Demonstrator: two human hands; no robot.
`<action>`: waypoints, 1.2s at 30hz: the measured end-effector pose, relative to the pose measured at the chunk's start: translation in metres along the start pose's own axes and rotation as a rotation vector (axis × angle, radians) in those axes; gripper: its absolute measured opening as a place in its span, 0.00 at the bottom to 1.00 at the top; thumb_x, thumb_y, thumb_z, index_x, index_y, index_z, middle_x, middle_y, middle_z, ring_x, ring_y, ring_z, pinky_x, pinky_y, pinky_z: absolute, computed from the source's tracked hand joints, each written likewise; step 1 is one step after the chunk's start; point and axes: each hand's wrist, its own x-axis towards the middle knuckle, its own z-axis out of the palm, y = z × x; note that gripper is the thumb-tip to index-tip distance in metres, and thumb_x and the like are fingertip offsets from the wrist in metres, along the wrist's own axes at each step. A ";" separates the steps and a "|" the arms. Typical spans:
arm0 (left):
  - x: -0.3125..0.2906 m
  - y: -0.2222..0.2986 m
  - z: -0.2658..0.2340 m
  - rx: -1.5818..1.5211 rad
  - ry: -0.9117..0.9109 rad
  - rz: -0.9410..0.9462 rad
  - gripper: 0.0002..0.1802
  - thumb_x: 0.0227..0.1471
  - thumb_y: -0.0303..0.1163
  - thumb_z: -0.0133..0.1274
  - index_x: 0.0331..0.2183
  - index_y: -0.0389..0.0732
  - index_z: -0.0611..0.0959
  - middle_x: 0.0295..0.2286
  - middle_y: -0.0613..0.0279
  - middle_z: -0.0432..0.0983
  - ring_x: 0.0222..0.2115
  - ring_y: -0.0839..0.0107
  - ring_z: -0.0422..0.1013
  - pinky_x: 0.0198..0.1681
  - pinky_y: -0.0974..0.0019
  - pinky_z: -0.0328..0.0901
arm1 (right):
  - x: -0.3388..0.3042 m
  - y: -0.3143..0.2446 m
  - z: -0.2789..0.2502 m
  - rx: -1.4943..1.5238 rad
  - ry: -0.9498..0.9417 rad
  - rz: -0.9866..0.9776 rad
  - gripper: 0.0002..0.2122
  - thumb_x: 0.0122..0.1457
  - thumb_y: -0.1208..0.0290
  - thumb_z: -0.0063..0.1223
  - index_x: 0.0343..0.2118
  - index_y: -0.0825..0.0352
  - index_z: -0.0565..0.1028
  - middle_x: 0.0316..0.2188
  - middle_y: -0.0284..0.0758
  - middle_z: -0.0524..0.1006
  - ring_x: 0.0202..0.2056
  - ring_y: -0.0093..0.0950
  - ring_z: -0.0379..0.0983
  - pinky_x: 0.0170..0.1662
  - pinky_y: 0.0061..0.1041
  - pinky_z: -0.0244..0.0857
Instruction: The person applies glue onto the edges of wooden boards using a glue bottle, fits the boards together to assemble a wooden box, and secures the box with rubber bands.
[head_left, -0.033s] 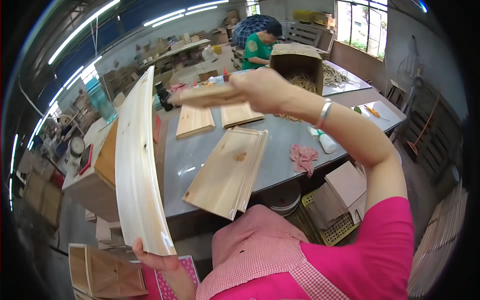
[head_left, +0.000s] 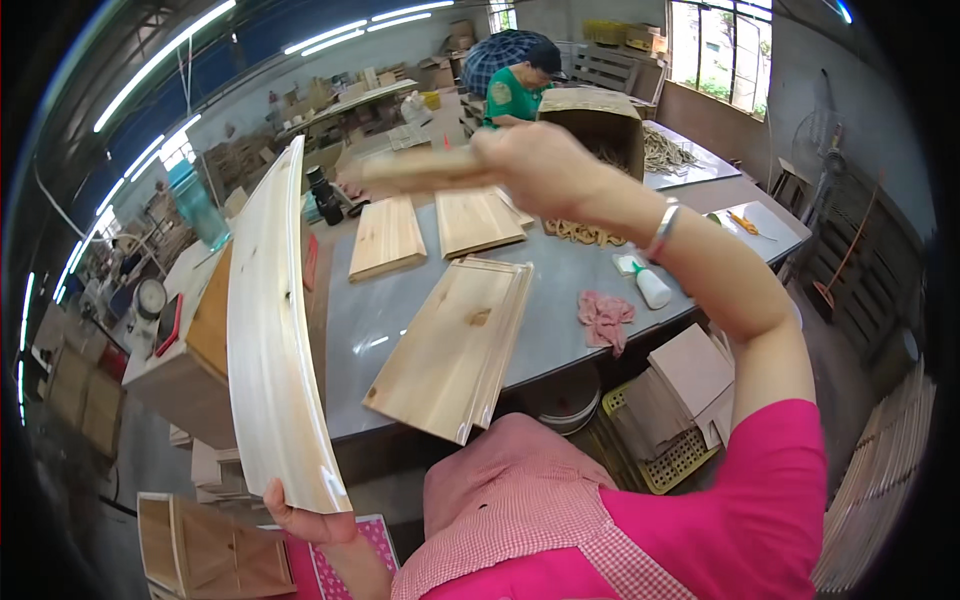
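Note:
A long pale wooden board (head_left: 265,350) stands on end at the left, its lower corner gripped by the fingers of my left hand (head_left: 308,517). Raised over the table, my right hand (head_left: 540,172) is closed round a piece of wood (head_left: 420,170), which motion blurs. That piece reaches left toward the long board but looks apart from it. Below, a wooden panel with grooved edges (head_left: 450,340) lies at a slant, sticking out past the table's near edge. Two smaller wooden panels rest behind it, one left (head_left: 388,238) and one right (head_left: 478,222).
The grey table (head_left: 560,290) also bears a pink cloth (head_left: 605,318), a white bottle (head_left: 652,290) and a cardboard box (head_left: 592,108). Across it, a person in green (head_left: 512,98) bends forward. A yellow basket (head_left: 675,470) with boards sits below right; a wooden box (head_left: 225,550) stands lower left.
My right hand has shifted slightly up and right, with the piece of wood now more blurred. The long board and my left hand have barely moved.

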 end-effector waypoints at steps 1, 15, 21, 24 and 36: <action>0.004 -0.007 0.000 0.000 -0.003 -0.013 0.23 0.57 0.32 0.49 0.53 0.35 0.74 0.50 0.52 0.76 0.48 0.59 0.75 0.50 0.56 0.73 | -0.009 0.017 -0.014 -0.021 0.084 0.064 0.10 0.48 0.81 0.53 0.36 0.68 0.72 0.30 0.46 0.79 0.35 0.46 0.79 0.36 0.43 0.73; 0.050 -0.062 -0.019 -0.033 0.039 -0.136 0.36 0.53 0.31 0.49 0.62 0.34 0.61 0.58 0.46 0.64 0.59 0.51 0.63 0.63 0.44 0.58 | -0.040 0.258 0.124 -0.606 0.178 0.256 0.09 0.53 0.79 0.48 0.38 0.67 0.72 0.36 0.39 0.78 0.41 0.37 0.75 0.46 0.33 0.68; 0.052 -0.062 -0.051 0.036 0.175 -0.120 0.39 0.52 0.33 0.51 0.63 0.36 0.60 0.59 0.49 0.64 0.60 0.52 0.61 0.64 0.43 0.56 | -0.052 0.260 0.155 -0.725 0.168 0.267 0.09 0.56 0.77 0.47 0.40 0.67 0.73 0.38 0.37 0.78 0.42 0.34 0.76 0.44 0.32 0.68; 0.061 -0.063 -0.051 0.122 0.190 -0.123 0.39 0.52 0.34 0.51 0.63 0.36 0.59 0.59 0.49 0.63 0.60 0.52 0.60 0.64 0.43 0.55 | -0.038 0.243 0.168 -0.787 0.067 0.402 0.11 0.56 0.74 0.48 0.42 0.68 0.73 0.41 0.39 0.77 0.46 0.37 0.74 0.50 0.36 0.65; 0.029 -0.009 -0.059 0.139 0.144 -0.083 0.36 0.55 0.39 0.48 0.62 0.35 0.62 0.57 0.49 0.67 0.56 0.54 0.66 0.60 0.45 0.61 | -0.096 -0.260 0.282 0.342 -0.675 -0.079 0.42 0.52 0.52 0.60 0.62 0.80 0.59 0.63 0.61 0.57 0.65 0.56 0.52 0.67 0.53 0.42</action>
